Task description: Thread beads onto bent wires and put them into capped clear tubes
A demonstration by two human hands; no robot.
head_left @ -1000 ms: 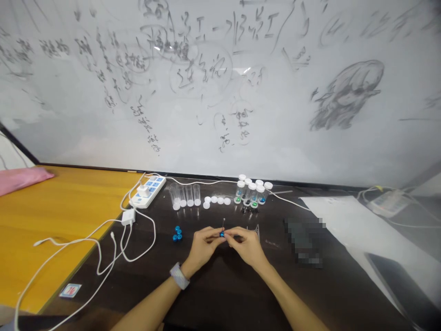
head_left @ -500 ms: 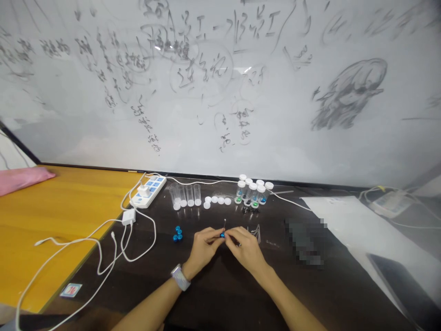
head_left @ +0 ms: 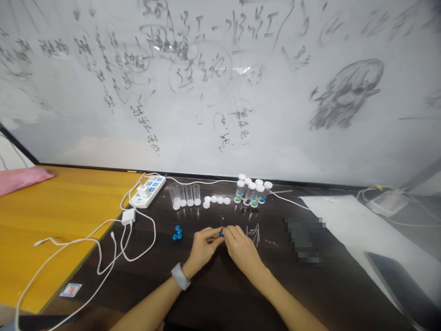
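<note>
My left hand point(head_left: 202, 249) is closed in a pinch on a small shiny blue round part point(head_left: 221, 234). From above it, a thin metal rod point(head_left: 222, 221) sticks up between my hands; its lower end is hidden. My right hand point(head_left: 241, 252) has its fingers drawn together at the same part, touching it or the rod, and its fingertips are partly hidden. Several similar blue parts point(head_left: 177, 233) lie in a cluster left of my hands. Bent thin metal rods, like hex keys point(head_left: 255, 233), lie to the right.
Clear tubes point(head_left: 189, 195), white caps point(head_left: 220, 200) and capped tubes with coloured pieces point(head_left: 252, 193) stand along the back. Small black pieces point(head_left: 248, 209) lie before them. A power strip point(head_left: 149, 192) with white cables is at left; white paper point(head_left: 330, 209) and a dark tablet-like device point(head_left: 401, 282) at right.
My right hand has turned and shifted slightly left, its fingers more bunched over the blue part. More of the bent rods shows beside it. My left hand stays nearly still.
</note>
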